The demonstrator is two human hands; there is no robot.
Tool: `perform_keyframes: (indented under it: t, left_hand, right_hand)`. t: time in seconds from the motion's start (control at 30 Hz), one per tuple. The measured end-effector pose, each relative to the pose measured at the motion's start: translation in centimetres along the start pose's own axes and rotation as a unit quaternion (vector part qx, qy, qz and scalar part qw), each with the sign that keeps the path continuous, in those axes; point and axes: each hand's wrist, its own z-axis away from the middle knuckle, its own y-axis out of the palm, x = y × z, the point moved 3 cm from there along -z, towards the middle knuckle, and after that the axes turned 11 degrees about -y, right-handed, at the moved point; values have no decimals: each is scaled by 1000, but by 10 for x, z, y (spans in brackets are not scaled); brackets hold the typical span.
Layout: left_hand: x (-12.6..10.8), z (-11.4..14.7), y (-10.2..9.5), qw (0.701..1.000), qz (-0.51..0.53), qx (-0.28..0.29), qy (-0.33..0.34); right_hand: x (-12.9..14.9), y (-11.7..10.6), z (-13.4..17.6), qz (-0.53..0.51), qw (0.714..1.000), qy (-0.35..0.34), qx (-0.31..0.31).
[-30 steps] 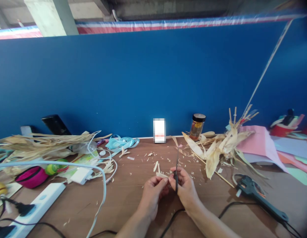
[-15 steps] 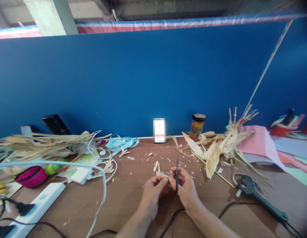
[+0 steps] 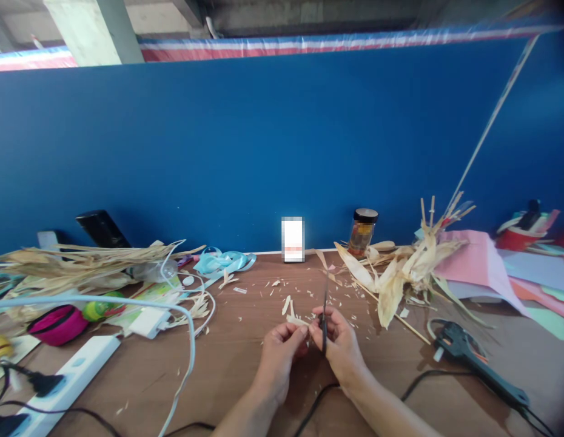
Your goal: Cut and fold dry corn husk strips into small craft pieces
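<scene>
Low over the brown table, my left hand (image 3: 280, 352) pinches a small pale strip of corn husk (image 3: 297, 321) between thumb and fingers. My right hand (image 3: 343, 345) is closed around dark scissors (image 3: 324, 328), whose blades point away from me. Its fingertips meet the left fingertips at the end of the strip. The fingers hide part of the husk and of the scissor handles. Pale husk scraps (image 3: 276, 283) are scattered on the table beyond both hands.
Dried husks (image 3: 391, 291), a lidded jar (image 3: 362, 233) and a glue gun (image 3: 477, 364) lie to the right. Leftward are a power strip (image 3: 77, 379), white cables, blue ribbon (image 3: 225, 262) and a pink pouch (image 3: 58, 325). A blue partition (image 3: 245, 145) stands behind.
</scene>
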Motion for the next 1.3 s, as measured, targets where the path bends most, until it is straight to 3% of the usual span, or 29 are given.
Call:
perform_keyframes:
  t: [0.57,0.73,0.9,1.3]
  left_hand:
    - [0,-2,-3,998,-42,-17,42]
    - [-4,-1,-2,999,-17,-9,37]
    - [-13,-2,-9,998,50,-39,4]
    - [-33,-11,-33,983,166,-78,-29]
  right_hand:
    - [-2,2,0,-11,1000,16,14]
    - [0,3,0,-13,999,16,24]
    - [0,2,0,-5,999,41,33]
    - [2,6,7,32,975,76,204]
